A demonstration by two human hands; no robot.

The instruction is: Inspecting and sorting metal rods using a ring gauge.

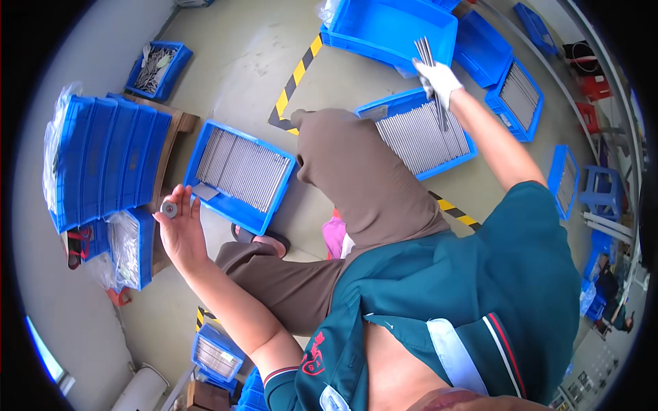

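My right hand (439, 79), in a white glove, is closed around a small bunch of thin grey metal rods (441, 118). It is above the near end of an upper blue bin and over a blue tray (449, 166) filled with a row of similar rods (418, 140). My bare left hand (184, 236) has its fingers bent around a small grey round piece (169, 209) with a dark centre, seen end-on. Beside that hand is another blue tray (257, 222) of rods (240, 168), with a pale card (204, 191) at its corner.
Stacked blue bins (113, 154) stand on a wooden pallet (179, 123) at the left. A blue bin (391, 31) lies ahead, with more rod trays (522, 96) at the right. Black-and-yellow tape (298, 75) marks the floor. My knee (329, 130) rises between the two trays.
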